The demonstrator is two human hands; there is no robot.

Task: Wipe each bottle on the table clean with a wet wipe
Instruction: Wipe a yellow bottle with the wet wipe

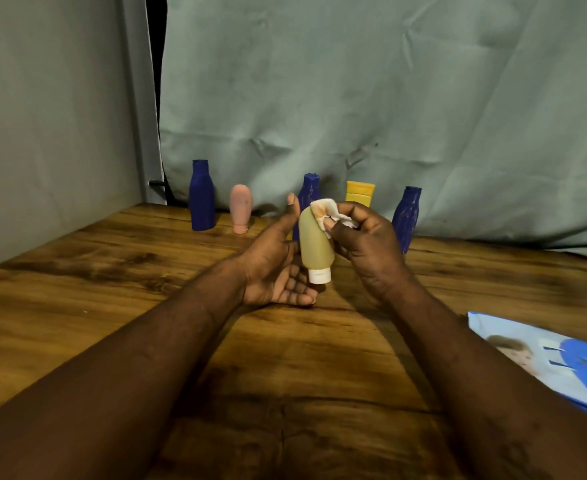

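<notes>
An olive-green squeeze bottle (314, 247) with a white cap pointing down is held up over the middle of the wooden table (112, 271). My left hand (271, 265) cradles it from the left, palm up, thumb straight along its side and fingers relaxed under the cap. My right hand (368, 244) pinches a crumpled white wet wipe (326, 207), stained brownish, against the bottle's upper end. Behind stand a dark blue bottle (202, 197), a pink bottle (240, 207), a second blue bottle (311, 190), a yellow tube (359, 192) and a third blue bottle (406, 220).
A blue and white wet-wipe pack (544, 355) lies flat at the table's right edge. A grey-green cloth backdrop hangs right behind the row of bottles, and a grey wall closes the left side.
</notes>
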